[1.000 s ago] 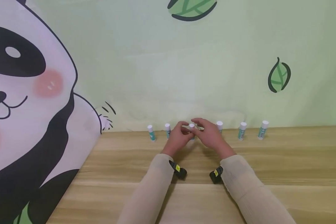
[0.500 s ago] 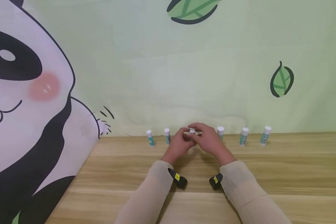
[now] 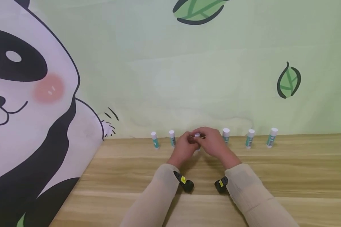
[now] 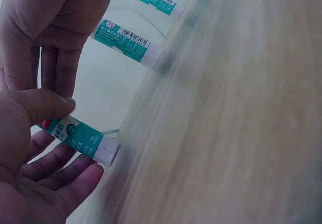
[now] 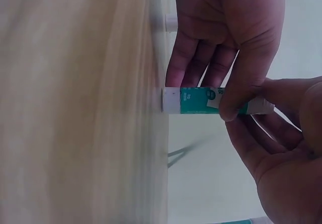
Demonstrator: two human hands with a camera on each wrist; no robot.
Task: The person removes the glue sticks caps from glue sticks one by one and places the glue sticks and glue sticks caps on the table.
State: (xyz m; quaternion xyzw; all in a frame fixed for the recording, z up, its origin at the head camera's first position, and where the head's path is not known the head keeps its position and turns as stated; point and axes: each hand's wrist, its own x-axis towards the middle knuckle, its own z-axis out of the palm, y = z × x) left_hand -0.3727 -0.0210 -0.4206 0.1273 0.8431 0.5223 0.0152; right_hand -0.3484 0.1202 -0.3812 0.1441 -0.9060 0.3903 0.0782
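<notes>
A glue stick point(image 5: 196, 100) with a teal label stands upright near the back of the table, its white base at the tabletop. My left hand point(image 3: 183, 149) holds its body, the thumb lying across the label and the fingers behind. At the top end, my right hand point(image 3: 214, 143) pinches the white cap point(image 5: 260, 105) between thumb and fingers. Both hands partly hide this stick in the head view. Just left of it stands another glue stick point(image 3: 172, 138), and close to my right hand is a third glue stick point(image 3: 225, 132).
More upright glue sticks continue the row: a glue stick point(image 3: 155, 141) at the far left, a glue stick point(image 3: 250, 138) and a glue stick point(image 3: 272, 137) on the right. The wooden table point(image 3: 125, 176) ends at a pale green wall point(image 3: 147, 78) with panda and leaf drawings.
The fingers of both hands have drawn closer together around the middle glue stick. The head view has shifted slightly. The other sticks keep their places.
</notes>
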